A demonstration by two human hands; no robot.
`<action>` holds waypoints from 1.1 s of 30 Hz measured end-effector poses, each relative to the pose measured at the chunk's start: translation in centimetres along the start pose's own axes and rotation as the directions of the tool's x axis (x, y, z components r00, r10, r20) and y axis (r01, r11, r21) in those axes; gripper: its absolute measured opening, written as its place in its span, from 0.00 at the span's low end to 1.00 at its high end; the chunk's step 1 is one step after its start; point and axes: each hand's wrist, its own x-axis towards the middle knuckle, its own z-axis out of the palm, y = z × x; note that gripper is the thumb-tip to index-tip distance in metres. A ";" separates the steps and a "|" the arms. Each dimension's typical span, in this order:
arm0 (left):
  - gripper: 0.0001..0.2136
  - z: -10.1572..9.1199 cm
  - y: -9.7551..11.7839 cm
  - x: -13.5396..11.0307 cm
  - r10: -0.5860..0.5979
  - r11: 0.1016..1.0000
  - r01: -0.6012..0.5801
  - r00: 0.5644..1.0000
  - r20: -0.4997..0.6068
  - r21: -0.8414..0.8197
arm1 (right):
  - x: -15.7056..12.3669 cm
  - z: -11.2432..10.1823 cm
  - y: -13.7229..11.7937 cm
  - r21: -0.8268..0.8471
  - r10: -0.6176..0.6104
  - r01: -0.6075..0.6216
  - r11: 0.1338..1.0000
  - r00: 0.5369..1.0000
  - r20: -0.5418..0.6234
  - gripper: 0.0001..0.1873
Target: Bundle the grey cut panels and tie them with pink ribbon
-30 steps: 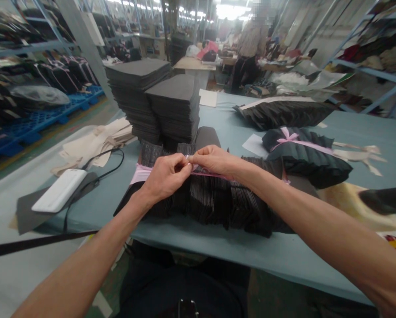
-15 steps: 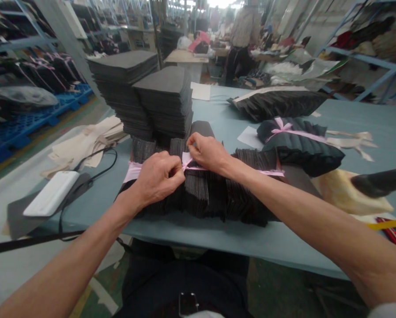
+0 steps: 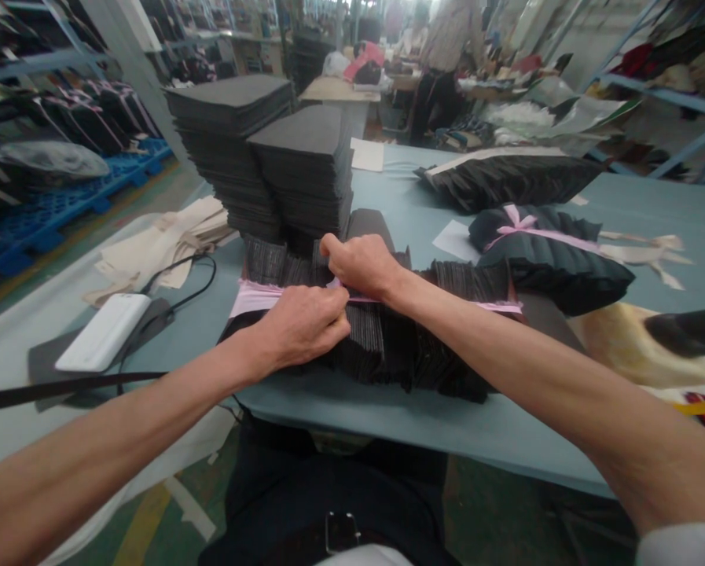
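Observation:
A bundle of dark fabric pieces [image 3: 435,346] stands on edge on the blue-grey table [image 3: 446,428] right in front of me. A pink ribbon [image 3: 258,297] runs across its top. My left hand [image 3: 305,324] is closed, pinching the ribbon on the near side of the bundle. My right hand [image 3: 361,263] is closed too, gripping the ribbon just beyond it, close to my left hand. The ribbon between my fingers is mostly hidden.
Two tall stacks of dark sheets [image 3: 305,169] rise behind the bundle. A tied bundle with a pink bow [image 3: 549,251] lies to the right, another dark bundle [image 3: 505,181] beyond it. A white device [image 3: 101,332] with a cable sits left. A person [image 3: 446,55] stands far back.
My left hand has slid toward me and to the right along the ribbon, my right hand has drawn back slightly, and the ribbon now lies tighter over the bundle.

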 end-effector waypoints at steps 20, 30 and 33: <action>0.10 0.5 -0.8 0.5 0.050 0.997 -0.050 0.999 0.007 -0.053 | 0.8 0.9 0.3 -0.033 -0.149 0.149 0.988 0.989 -0.001 0.15; 0.09 -0.2 0.0 0.8 0.045 0.999 -0.045 0.999 0.025 0.000 | 0.8 0.4 -0.5 -0.002 -0.145 0.145 0.989 0.989 -0.038 0.14; 0.10 -0.3 0.0 0.7 0.055 0.998 -0.056 0.998 0.028 0.026 | 0.7 0.0 -0.4 0.003 -0.169 0.169 0.986 0.985 -0.021 0.13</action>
